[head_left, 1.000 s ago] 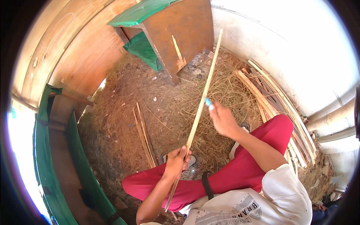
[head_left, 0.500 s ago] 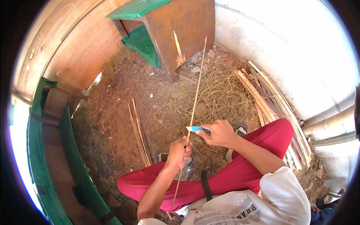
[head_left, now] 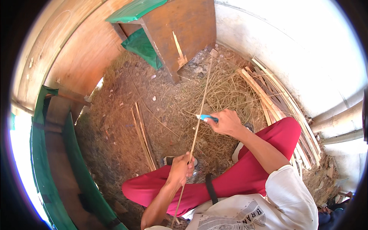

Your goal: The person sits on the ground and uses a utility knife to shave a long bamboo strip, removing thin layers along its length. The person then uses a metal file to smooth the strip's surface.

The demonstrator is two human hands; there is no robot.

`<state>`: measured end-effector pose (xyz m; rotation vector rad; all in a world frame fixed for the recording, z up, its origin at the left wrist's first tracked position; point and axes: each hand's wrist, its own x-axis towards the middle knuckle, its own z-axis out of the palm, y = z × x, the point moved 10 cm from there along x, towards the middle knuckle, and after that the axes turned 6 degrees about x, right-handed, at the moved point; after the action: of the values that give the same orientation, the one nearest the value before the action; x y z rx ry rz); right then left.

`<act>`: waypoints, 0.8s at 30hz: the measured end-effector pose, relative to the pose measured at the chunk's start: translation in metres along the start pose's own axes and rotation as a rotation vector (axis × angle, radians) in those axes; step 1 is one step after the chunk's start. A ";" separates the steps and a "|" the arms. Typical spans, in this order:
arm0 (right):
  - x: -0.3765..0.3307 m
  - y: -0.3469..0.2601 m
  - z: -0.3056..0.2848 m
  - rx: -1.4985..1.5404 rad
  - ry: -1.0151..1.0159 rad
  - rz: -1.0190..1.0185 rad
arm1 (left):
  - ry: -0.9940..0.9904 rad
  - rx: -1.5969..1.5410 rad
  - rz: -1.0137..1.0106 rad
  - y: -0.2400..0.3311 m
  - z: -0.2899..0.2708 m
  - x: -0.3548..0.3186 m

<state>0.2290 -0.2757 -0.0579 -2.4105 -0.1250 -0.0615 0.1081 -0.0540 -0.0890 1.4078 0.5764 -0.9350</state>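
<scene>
My left hand [head_left: 180,168] grips a long thin bamboo strip [head_left: 202,101] near its lower part, above my red-trousered knee. The strip runs up and slightly right toward the wooden cabinet. My right hand [head_left: 226,122] holds a small knife with a blue handle [head_left: 206,117], its blade pressed against the strip a little above my left hand. Both hands are closed on what they hold.
A wooden cabinet [head_left: 180,27] with green cloth stands at the back. A stack of split bamboo slats [head_left: 276,103] lies along the white wall on the right. Two loose slats [head_left: 142,134] rest on the shavings-covered ground at left. A green-edged wooden bench [head_left: 57,153] borders the left side.
My right hand with the knife has come down the strip from higher up toward my left hand. The strip now looks thinner.
</scene>
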 end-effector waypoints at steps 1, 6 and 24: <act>0.000 0.001 0.005 0.011 -0.007 -0.004 | 0.009 0.008 0.000 -0.005 -0.005 -0.004; 0.003 0.005 0.012 0.004 -0.059 0.045 | 0.053 0.066 -0.012 -0.015 -0.014 -0.030; 0.006 0.059 -0.049 0.178 0.198 0.297 | 0.251 0.436 0.121 -0.069 -0.099 -0.101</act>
<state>0.2410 -0.3516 -0.0593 -2.2058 0.3058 -0.1455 0.0155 0.0693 -0.0577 1.9488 0.4812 -0.8214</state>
